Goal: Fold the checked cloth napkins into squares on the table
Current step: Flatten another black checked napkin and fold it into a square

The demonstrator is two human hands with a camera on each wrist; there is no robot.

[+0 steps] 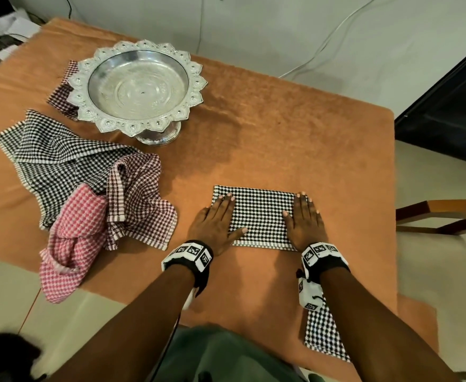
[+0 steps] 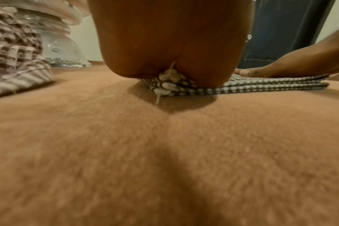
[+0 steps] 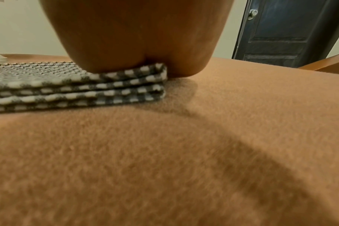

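Both forearms are reaching forward over the near edge of the bench [image 1: 281,128], each wrist wearing a black band with white coded markers. The left hand [image 1: 216,220] is lying palm down with straight fingers on the left end of a folded black-and-white checked napkin [image 1: 259,216], thumb stretched along its near hem. The right hand [image 1: 304,219] is pressing flat in the same way on the right end, fingers straight and close together. Neither hand is gripping anything; both are spread flat on the cloth.

The napkin is lying as a wide rectangle near the front middle of the bench. In the right wrist view its edge [image 3: 77,91] is showing several stacked layers of coarse woven cloth with a striped hem, the heel of the palm sitting on its corner.

The bench is wearing a fuzzy orange cover with a soft nap. To the left a loose heap of unfolded napkins [image 1: 88,194] is lying crumpled: black-checked, maroon-checked and pink-checked, the pink one hanging over the edge. Behind them an embossed silver pedestal bowl [image 1: 138,86] with a scalloped rim is standing over another maroon napkin [image 1: 65,92]. A further black-checked cloth [image 1: 322,334] is draping over the near edge under the right forearm.
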